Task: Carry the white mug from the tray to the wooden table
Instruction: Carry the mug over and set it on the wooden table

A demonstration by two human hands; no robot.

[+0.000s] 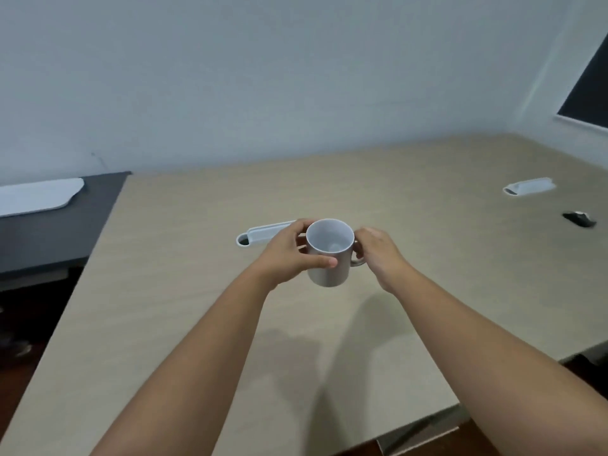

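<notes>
Pale wall behind, white tray (39, 195) far left on dark counter (49, 238). My left hand (289, 251) wraps the white mug (329, 255), upright over the wooden table (164, 291); my right hand (378, 255) has fingers closed on its handle.

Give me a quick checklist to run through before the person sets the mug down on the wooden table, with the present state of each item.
1. Mug held: ok. The left hand wraps the body; the right hand is at the handle.
2. Mug upright: ok, opening faces up.
3. Mug empty: ok, the inside looks bare and white.
4. Landing spot free: ok. The wooden table under the mug is bare; the cable slot lies just behind it.
5. Mug touching the table: cannot tell; it looks slightly raised.
6. Away from the tray: ok, the tray sits far left on the dark surface.
</notes>
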